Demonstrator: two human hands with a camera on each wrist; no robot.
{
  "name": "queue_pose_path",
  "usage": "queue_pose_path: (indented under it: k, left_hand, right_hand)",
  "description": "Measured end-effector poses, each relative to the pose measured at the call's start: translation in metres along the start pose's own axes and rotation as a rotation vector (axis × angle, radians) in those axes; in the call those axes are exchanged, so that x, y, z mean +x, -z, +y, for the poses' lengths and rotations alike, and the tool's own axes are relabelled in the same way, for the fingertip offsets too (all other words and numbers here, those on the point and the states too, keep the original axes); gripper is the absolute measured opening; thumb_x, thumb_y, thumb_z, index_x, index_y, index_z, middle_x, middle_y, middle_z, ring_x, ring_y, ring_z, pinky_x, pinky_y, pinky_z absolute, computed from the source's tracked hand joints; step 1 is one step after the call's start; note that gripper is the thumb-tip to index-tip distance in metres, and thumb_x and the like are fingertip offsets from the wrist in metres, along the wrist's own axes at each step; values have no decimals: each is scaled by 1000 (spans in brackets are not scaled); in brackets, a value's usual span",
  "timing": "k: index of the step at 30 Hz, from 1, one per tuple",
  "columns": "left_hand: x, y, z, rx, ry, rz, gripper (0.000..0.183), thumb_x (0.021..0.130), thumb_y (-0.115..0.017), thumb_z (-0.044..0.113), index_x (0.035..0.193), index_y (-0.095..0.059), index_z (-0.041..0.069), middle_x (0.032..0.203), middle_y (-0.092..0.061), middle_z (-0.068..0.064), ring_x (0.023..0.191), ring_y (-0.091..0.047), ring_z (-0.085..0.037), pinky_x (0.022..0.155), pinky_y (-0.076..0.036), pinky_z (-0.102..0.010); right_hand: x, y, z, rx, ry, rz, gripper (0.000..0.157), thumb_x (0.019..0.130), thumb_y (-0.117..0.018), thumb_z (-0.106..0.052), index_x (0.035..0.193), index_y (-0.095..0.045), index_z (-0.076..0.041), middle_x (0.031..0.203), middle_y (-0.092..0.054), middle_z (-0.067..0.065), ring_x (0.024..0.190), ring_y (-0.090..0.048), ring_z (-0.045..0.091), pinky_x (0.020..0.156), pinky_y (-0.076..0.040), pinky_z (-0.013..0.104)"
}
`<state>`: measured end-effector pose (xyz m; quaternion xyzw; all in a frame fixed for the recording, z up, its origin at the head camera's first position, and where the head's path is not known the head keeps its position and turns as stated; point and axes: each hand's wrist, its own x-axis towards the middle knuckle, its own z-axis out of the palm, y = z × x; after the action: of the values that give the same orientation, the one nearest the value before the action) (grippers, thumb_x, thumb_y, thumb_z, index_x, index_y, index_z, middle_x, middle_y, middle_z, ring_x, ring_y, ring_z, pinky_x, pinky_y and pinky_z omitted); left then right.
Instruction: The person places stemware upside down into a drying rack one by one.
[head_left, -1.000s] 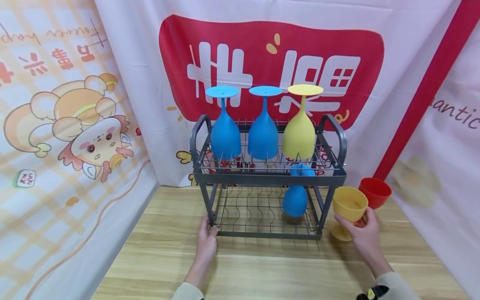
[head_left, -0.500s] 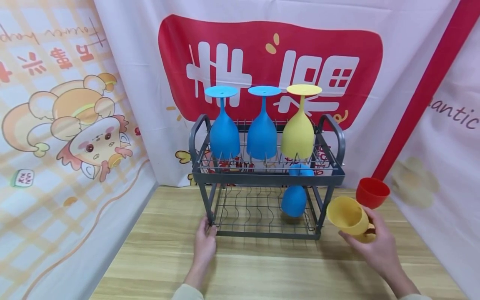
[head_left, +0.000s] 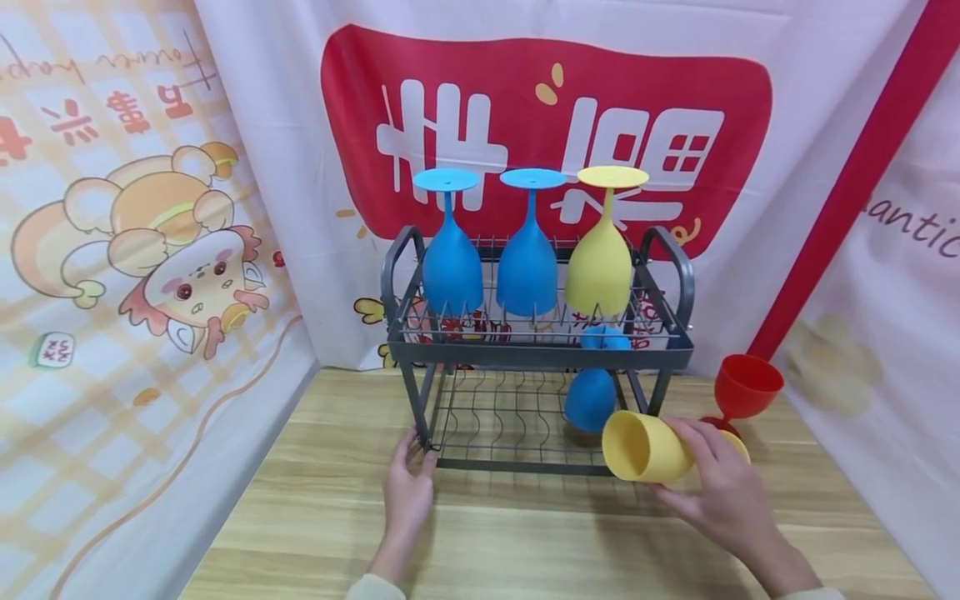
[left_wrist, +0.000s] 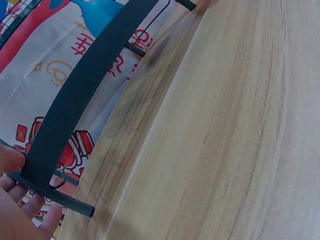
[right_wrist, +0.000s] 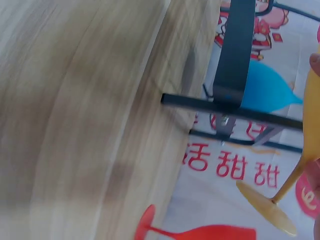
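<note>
My right hand grips a yellow goblet by its bowl, tipped sideways with the mouth facing left, in front of the rack's right leg. In the right wrist view its stem and foot show below the fingers. At the lower left corner of the dark two-tier dish rack, my left hand holds the frame, thumb and fingers around the corner in the left wrist view. Two blue goblets and another yellow goblet stand upside down on the top tier. A blue goblet is upside down on the lower tier.
A red goblet stands upright on the wooden table, right of the rack. Printed cloth hangs behind and along both sides. The rack's right handle rises above its top tier.
My right hand has lifted the yellow goblet off the table, tipped it onto its side and carried it left to the rack's front right. The left hand stays at the rack corner.
</note>
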<state>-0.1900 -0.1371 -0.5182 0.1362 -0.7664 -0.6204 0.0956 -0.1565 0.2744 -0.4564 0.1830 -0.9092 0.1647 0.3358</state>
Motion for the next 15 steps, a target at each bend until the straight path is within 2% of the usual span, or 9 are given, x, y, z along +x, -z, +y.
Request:
queue_pose_path:
  k: [1, 2, 5, 7, 10, 13, 15]
  left_hand:
    - [0, 0, 0, 0, 2, -1, 62, 105, -60, 13, 163, -38, 14, 161, -51, -20, 140, -54, -48, 97, -59, -53]
    - [1, 1, 0, 1, 4, -2, 62, 106, -60, 13, 163, -38, 15, 161, -51, -19, 135, -57, -49, 90, -62, -45]
    - [2, 2, -1, -11, 5, -6, 61, 106, -60, 12, 163, -39, 14, 160, -51, -20, 129, -61, -48, 64, -54, -28]
    - [3, 3, -1, -17, 9, -11, 61, 106, -60, 13, 163, -39, 15, 160, -52, -19, 128, -62, -48, 62, -51, -23]
    - [4, 3, -1, -16, 7, -14, 60, 105, -61, 12, 162, -41, 16, 159, -52, -19, 137, -58, -44, 67, -55, -29]
    - [5, 4, -1, -5, 12, -16, 59, 105, -61, 13, 161, -42, 17, 159, -54, -18, 140, -56, -43, 90, -61, -46]
    - [4, 4, -1, -1, 8, -16, 59, 105, -62, 13, 161, -43, 17, 158, -55, -18, 145, -52, -44, 107, -53, -61]
  right_hand:
    - [2, -1, -3, -13, 20, -2, 108, 46, -109, -23, 142, -62, -11, 130, -68, 12, 111, -65, 28, 82, -66, 53]
    - [3, -2, -6, -21, 33, -5, 108, 46, -110, -24, 142, -62, -11, 130, -68, 13, 111, -65, 29, 82, -66, 55]
    - [8, -7, -15, -38, 67, -14, 109, 46, -110, -26, 143, -62, -11, 129, -68, 14, 112, -65, 32, 86, -64, 57]
    - [11, -10, -21, -45, 86, -18, 108, 47, -109, -28, 143, -63, -12, 129, -68, 15, 112, -64, 33, 87, -62, 57]
    - [15, -16, -31, -47, 100, -36, 107, 49, -109, -31, 144, -62, -14, 130, -67, 13, 114, -64, 32, 89, -58, 53]
    - [19, -21, -41, -39, 106, -59, 107, 52, -108, -35, 146, -61, -16, 131, -66, 12, 116, -63, 32, 91, -56, 52]
    - [21, -25, -48, -36, 115, -73, 106, 54, -107, -38, 147, -60, -18, 132, -65, 12, 116, -63, 32, 92, -55, 52]
